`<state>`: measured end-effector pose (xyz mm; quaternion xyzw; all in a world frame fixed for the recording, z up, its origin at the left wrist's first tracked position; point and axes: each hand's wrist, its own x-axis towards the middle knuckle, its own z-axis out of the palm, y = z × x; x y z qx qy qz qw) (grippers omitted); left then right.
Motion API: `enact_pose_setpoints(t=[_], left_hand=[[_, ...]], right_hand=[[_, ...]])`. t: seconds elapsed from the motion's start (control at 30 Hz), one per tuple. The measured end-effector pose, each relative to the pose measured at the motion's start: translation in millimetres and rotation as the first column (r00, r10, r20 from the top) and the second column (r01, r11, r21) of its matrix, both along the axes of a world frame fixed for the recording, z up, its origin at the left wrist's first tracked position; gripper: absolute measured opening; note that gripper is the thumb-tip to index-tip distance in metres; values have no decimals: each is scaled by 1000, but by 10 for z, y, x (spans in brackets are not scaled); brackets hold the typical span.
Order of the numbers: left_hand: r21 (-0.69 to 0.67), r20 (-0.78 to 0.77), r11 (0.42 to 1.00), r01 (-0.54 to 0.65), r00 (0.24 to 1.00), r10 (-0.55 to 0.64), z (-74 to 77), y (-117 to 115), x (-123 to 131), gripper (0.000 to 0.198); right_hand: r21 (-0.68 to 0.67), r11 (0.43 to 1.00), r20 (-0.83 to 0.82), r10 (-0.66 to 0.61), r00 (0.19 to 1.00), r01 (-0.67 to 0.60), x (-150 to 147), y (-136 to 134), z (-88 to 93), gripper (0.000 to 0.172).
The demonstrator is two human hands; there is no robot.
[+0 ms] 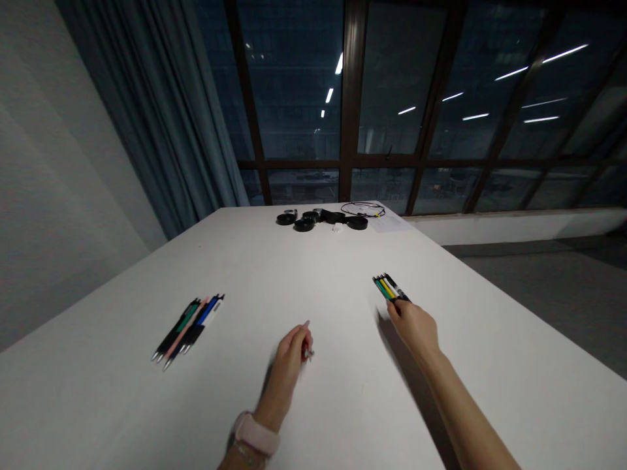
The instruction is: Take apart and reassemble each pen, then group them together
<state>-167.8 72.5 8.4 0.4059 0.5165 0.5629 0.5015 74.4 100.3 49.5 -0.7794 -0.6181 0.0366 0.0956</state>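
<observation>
My right hand point(414, 324) is closed around the near ends of several pens point(388, 287). Their far ends stick out past the fingers side by side, with green, yellow, white and black barrels. A shadow falls on the table beneath that hand. Nearer the middle, my left hand point(292, 348) has its fingers curled together. Small pinkish and silvery bits show at its fingertips, too small to name. A pink watch band point(257, 434) circles the left wrist. To the left of it lies a row of pens point(189, 328), black, green, pink, blue and white, tips pointing towards me.
At the far end of the white table point(245, 261) lie several black round items point(304, 224), a coiled black cable point(362, 209) and a paper sheet point(392, 223). Behind stand dark windows and a blue curtain point(161, 111). The table's right edge drops to the floor.
</observation>
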Motion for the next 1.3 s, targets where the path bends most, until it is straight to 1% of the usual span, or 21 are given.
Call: enact_pose_setpoints(t=[0.1, 0.17, 0.27, 0.37, 0.43, 0.5, 0.53, 0.57, 0.6, 0.63, 0.67, 0.73, 0.77, 0.8, 0.83, 0.87, 0.9, 0.97, 1.03, 1.17, 1.3], left_hand=[[-3, 11, 1000, 8, 1000, -8, 28, -8, -2, 48], [4, 5, 1000, 11, 1000, -11, 37, -12, -4, 49], [11, -24, 1000, 18, 1000, -17, 27, -14, -3, 49], [-24, -77, 1000, 5, 997, -7, 18, -28, -1, 53], [-40, -139, 999, 14, 990, -20, 45, -51, -21, 55], [-18, -284, 999, 29, 958, -33, 112, -81, -86, 56], [14, -399, 999, 35, 917, -26, 159, -94, -142, 54], [59, -533, 998, 3, 846, 29, 211, -103, -217, 50], [124, -653, 992, -28, 750, 103, 264, -106, -310, 45], [197, -737, 978, -73, 647, 197, 315, -103, -422, 42], [245, -799, 965, -96, 544, 257, 361, -97, -549, 39], [312, -881, 939, -147, 325, 344, 423, -83, -840, 34], [367, -888, 908, -204, 213, 407, 437, -82, -994, 33], [412, -884, 866, -284, 105, 455, 440, -88, -1145, 34], [422, -888, 822, -382, 7, 459, 432, -102, -1289, 36], [398, -905, 792, -463, -54, 422, 414, -121, -1419, 40], [372, -920, 779, -506, -89, 381, 389, -142, -1531, 44], [320, -942, 758, -569, -101, 321, 326, -178, -1689, 48], [279, -956, 765, -580, -93, 278, 263, -191, -1765, 50], [215, -973, 788, -577, -58, 223, 193, -170, -1783, 53], [203, -975, 794, -573, -42, 219, 162, -148, -1795, 54]], right_hand=[[13, 998, 11, 58, 998, -59, -124, -33, -25, 42], [13, 993, 19, 119, 993, -119, -221, -62, -47, 41], [29, 979, 35, 203, 979, -204, -348, -109, -77, 40], [48, 963, 55, 261, 964, -264, -422, -142, -99, 40], [62, 955, 65, 285, 956, -289, -442, -153, -111, 40], [71, 952, 70, 294, 953, -299, -447, -157, -120, 40], [71, 952, 73, 293, 953, -298, -445, -157, -123, 39], [70, 953, 75, 289, 954, -294, -443, -156, -124, 39], [71, 955, 76, 284, 956, -290, -440, -156, -123, 39], [72, 956, 76, 280, 957, -285, -437, -155, -122, 39], [73, 957, 75, 276, 958, -281, -434, -154, -120, 39], [75, 957, 70, 276, 959, -281, -426, -154, -118, 39], [74, 957, 67, 275, 959, -280, -422, -154, -119, 39], [70, 958, 65, 274, 960, -278, -418, -154, -122, 40], [62, 959, 63, 272, 960, -276, -414, -154, -127, 40], [52, 960, 61, 270, 961, -274, -410, -153, -132, 41], [43, 961, 59, 270, 961, -272, -406, -153, -138, 41], [31, 961, 56, 273, 960, -275, -398, -152, -150, 41], [31, 960, 55, 275, 960, -277, -389, -149, -158, 41], [44, 963, 62, 263, 963, -266, -367, -142, -167, 41], [32, 965, 72, 257, 964, -259, -351, -130, -177, 41]])
